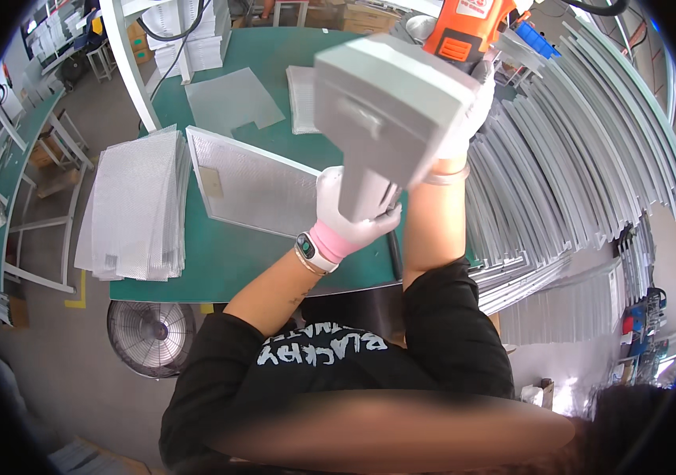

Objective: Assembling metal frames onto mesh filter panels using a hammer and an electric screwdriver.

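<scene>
Two hands busy: left hand clamped on grey tool, right hand gripping orange tool; framed mesh panel on surface, stack waiting.

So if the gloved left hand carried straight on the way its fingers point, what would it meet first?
The left hand already grips the grey tool; that blocks it at once. Past it, the line runs up toward the right hand on the orange tool body, though depth is unclear.

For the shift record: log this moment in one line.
left hand: gripping grey tool | right hand: on tool's top | mesh panel: flat on green table
</scene>
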`<state>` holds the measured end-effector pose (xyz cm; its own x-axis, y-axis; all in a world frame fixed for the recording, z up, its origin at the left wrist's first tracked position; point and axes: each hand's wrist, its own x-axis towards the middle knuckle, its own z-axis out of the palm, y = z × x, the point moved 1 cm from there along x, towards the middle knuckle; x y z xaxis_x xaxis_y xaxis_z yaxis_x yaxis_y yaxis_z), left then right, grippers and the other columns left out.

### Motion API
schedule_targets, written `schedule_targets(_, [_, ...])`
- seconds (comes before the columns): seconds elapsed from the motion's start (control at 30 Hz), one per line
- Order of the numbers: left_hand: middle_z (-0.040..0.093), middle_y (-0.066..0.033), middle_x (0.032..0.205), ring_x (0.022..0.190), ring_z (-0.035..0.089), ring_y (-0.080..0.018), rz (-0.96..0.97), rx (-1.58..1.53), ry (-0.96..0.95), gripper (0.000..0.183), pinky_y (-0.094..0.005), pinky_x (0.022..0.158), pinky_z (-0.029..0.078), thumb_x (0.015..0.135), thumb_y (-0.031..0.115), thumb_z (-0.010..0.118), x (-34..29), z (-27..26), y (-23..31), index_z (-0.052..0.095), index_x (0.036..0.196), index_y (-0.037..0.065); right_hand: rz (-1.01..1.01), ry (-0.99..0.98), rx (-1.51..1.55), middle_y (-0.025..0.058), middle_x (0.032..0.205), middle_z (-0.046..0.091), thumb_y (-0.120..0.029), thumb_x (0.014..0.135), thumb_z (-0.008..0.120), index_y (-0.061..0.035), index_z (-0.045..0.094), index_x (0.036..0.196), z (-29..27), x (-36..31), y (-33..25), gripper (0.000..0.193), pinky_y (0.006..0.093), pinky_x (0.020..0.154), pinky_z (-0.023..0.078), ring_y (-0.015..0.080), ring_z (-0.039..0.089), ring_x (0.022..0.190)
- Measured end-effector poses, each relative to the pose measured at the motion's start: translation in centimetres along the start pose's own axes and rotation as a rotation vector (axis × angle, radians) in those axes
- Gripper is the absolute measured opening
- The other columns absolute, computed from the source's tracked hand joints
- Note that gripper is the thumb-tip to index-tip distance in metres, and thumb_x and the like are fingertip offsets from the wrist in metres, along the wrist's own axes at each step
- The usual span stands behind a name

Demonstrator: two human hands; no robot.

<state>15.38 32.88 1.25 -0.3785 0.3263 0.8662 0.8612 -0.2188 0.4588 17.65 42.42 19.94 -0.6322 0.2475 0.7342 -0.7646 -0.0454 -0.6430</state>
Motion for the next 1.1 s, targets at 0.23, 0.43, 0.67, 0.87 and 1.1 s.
schedule_targets(0.23, [0.051, -0.0036, 0.059, 0.053, 0.051, -0.0262, 0.152, 0.146, -0.164, 0.012, -0.0380, 0.049, 0.037, 0.070, 0.024, 0.067, 1.8, -0.4, 1.3, 0.064, 0.070, 0.013, 0.027, -0.033, 0.514, 0.0146, 0.100, 0.062, -0.062, 0.091, 0.055, 0.0007, 0.046, 0.137, -1.6, -0.7, 2.0, 0.078, 0.0328, 0.072, 0.055, 0.0180, 0.063, 0.084])
schedule_targets(0.43, [0.052, -0.0038, 0.059, 0.053, 0.050, -0.0252, 0.103, 0.055, 0.008, 0.015, -0.0391, 0.049, 0.035, 0.072, 0.027, 0.066, 2.9, -2.3, 2.5, 0.063, 0.067, 0.013, 0.042, 0.038, 0.653, 0.0122, 0.094, 0.062, -0.065, 0.088, 0.059, 0.0071, 0.046, 0.131, -0.5, -1.0, 2.8, 0.085, 0.0299, 0.067, 0.053, 0.0164, 0.061, 0.077])
schedule_targets(0.67, [0.055, -0.0044, 0.059, 0.055, 0.054, -0.0266, 0.229, 0.176, 0.023, 0.014, -0.0406, 0.055, 0.040, 0.072, 0.027, 0.068, 2.3, -1.6, 2.3, 0.067, 0.073, 0.014, -0.029, -0.002, 0.340, 0.0108, 0.096, 0.063, -0.062, 0.086, 0.066, 0.0061, 0.046, 0.132, 0.7, -1.7, 0.6, 0.085, 0.0296, 0.072, 0.056, 0.0157, 0.064, 0.083])
schedule_targets(0.87, [0.052, -0.0006, 0.059, 0.055, 0.054, -0.0237, 0.259, 0.313, -0.048, 0.015, -0.0407, 0.053, 0.039, 0.066, 0.022, 0.075, 2.0, -4.0, 5.0, 0.062, 0.067, 0.016, -0.028, 0.152, 0.354, 0.0091, 0.094, 0.062, -0.042, 0.100, 0.052, -0.0030, 0.053, 0.118, -1.9, -1.0, -1.9, 0.043, 0.0238, 0.052, 0.054, 0.0134, 0.062, 0.063])
schedule_targets(1.1, [0.052, -0.0014, 0.064, 0.056, 0.052, -0.0245, 0.200, 0.377, -0.440, 0.032, -0.0401, 0.054, 0.035, 0.066, 0.032, 0.079, -5.2, -10.9, 9.4, 0.052, 0.061, 0.016, 0.028, 0.048, 0.157, 0.0041, 0.079, 0.054, -0.037, 0.101, 0.053, -0.0049, 0.051, 0.103, 1.7, -0.9, -5.4, 0.032, 0.0213, 0.048, 0.043, 0.0095, 0.051, 0.057])
